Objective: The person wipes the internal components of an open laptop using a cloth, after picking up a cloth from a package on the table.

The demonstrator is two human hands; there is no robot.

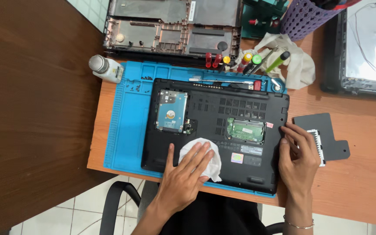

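Head view cuts off much of the scene: the stripped laptop shell (172,26) at the top runs out of frame, as does the dark screen panel (368,48) at the upper right, and the purple mesh basket (303,17) shows only its lower part. Small screws on the blue mat (125,126) are too tiny to count. Part of the white wipe (212,163) is hidden under the left hand (183,176), so its full shape cannot be made out.

That left hand lies flat and open, fingers spread and pointing up and to the right, pressing the wipe against the underside of the black laptop (216,130); it presses rather than grips. The laptop rests upside down on the mat, on the worktop (362,187), with its hard drive (171,111) and green memory board (246,129) exposed. The right hand (299,159) rests at the laptop's right edge, fingers loosely curled against the casing, closed around nothing; a thin bracelet circles the wrist. Just beside it lies a dark cover plate (327,135). A row of screwdrivers (240,61) and a white bottle (106,68) sit above the mat.
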